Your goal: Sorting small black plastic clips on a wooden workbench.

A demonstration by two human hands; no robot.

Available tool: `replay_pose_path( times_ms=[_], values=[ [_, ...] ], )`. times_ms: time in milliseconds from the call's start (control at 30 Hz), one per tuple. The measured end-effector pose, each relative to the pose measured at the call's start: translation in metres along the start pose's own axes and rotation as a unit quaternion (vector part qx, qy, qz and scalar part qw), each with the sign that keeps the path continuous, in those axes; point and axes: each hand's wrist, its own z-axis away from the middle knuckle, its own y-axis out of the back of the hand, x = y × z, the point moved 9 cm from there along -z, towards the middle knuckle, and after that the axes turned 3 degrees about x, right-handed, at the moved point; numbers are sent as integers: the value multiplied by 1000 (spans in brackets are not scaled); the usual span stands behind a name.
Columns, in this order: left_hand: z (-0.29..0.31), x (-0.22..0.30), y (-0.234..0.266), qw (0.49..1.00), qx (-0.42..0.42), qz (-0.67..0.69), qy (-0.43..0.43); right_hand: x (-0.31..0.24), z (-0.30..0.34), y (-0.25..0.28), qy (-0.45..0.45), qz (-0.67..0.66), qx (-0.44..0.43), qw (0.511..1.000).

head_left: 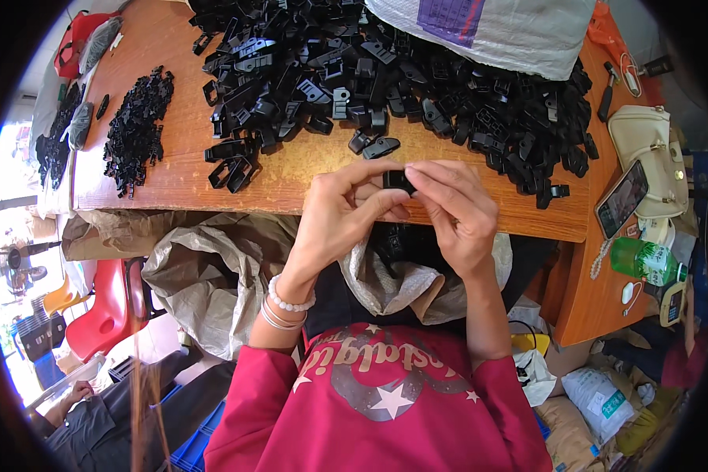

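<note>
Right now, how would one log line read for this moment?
left hand: holding small black part; right hand: touching same part; ahead: heap of black parts on wooden table; white sack: over heap

"Where are the hands?"
"Over the near edge of the brown wooden table [291, 177], the bare left hand [340, 208] and bare right hand [458, 211] grip a small black plastic part [399, 181]."
"And on the table?"
"Toward its far edge, a large heap of black plastic pieces [495, 118] partly under a white woven sack [527, 35]; toward its left, a smaller black pile [138, 126]."
</note>
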Motion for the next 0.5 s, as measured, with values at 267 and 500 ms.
replay_pose_path(
  times_ms=[267,500],
  values=[
    [20,10,5,963,92,-169,-190,32,26,-17,-285,-253,58,923],
    [7,14,9,984,11,-121,-133,26,21,-16,-246,-198,-124,941]
  ],
)
